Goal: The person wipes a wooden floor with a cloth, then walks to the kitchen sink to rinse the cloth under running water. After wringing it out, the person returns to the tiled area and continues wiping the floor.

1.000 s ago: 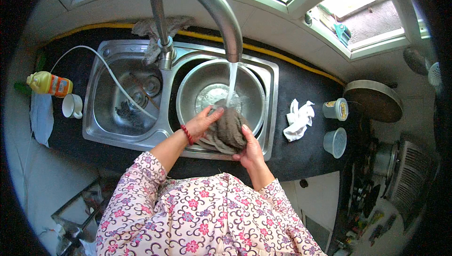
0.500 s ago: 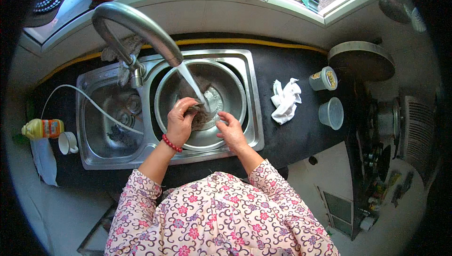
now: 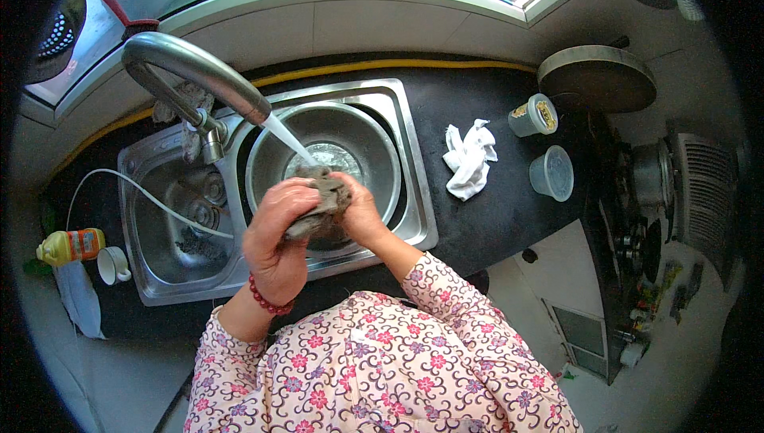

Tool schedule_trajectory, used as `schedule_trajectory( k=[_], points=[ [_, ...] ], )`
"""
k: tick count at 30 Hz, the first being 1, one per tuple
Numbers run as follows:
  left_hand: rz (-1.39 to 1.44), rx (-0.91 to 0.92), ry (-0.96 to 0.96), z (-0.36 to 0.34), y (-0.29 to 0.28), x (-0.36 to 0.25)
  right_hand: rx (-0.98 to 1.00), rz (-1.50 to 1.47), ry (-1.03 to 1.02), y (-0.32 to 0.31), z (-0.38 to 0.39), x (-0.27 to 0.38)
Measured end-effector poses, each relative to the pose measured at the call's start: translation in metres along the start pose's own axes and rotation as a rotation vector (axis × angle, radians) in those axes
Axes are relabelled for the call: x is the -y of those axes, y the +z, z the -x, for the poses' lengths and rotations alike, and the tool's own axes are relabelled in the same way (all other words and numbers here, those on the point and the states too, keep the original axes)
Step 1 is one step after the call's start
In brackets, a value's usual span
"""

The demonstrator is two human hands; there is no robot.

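Note:
A wet grey-brown cloth is bunched between my two hands, above the near part of a round steel basin. My left hand, with a red bead bracelet at the wrist, grips it from the left. On its right side my right hand closes round it, the fingertips partly hidden by the cloth. Water runs from the curved steel faucet down to the basin beside the cloth. The basin sits in the right bowl of a double steel sink.
A white cloth lies on the black counter right of the sink, near two plastic tubs. A thin white hose crosses the left bowl. Left of the sink stand a white mug and a yellow bottle.
My hands have come up and toward me out of the basin, lifting the cloth. My right hand, apart from the cloth before, now holds it too.

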State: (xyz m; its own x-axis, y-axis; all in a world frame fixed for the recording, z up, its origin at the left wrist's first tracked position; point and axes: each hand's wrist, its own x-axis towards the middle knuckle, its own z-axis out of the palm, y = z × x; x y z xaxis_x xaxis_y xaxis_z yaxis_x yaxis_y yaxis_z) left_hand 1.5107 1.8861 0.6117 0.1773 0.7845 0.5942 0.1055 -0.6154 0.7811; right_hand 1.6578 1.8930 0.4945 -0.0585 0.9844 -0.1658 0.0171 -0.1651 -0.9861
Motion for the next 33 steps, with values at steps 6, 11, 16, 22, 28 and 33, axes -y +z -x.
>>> schedule_trajectory(
  k=[6,11,16,22,28,33],
  points=[
    [-0.062,-0.156,0.247,-0.013,-0.019,-0.008,-0.038,-0.155,-0.251,-0.017,0.002,0.057],
    [-0.162,-0.147,0.022,0.009,-0.033,0.012,-0.183,0.17,-0.312,-0.041,0.001,0.057],
    [-0.366,0.215,-0.408,0.034,-0.021,0.049,-0.009,0.297,0.117,-0.056,0.01,0.011],
    [-0.765,0.523,-0.601,0.055,0.017,0.118,-0.075,-0.087,0.538,-0.05,0.006,-0.001],
    [-0.888,0.777,-1.021,0.017,0.078,0.156,-0.128,-0.526,0.762,-0.036,-0.015,-0.021],
    [-0.29,0.627,-0.716,0.029,0.077,0.19,-0.233,-0.748,0.802,-0.027,-0.026,-0.035]
  ],
)
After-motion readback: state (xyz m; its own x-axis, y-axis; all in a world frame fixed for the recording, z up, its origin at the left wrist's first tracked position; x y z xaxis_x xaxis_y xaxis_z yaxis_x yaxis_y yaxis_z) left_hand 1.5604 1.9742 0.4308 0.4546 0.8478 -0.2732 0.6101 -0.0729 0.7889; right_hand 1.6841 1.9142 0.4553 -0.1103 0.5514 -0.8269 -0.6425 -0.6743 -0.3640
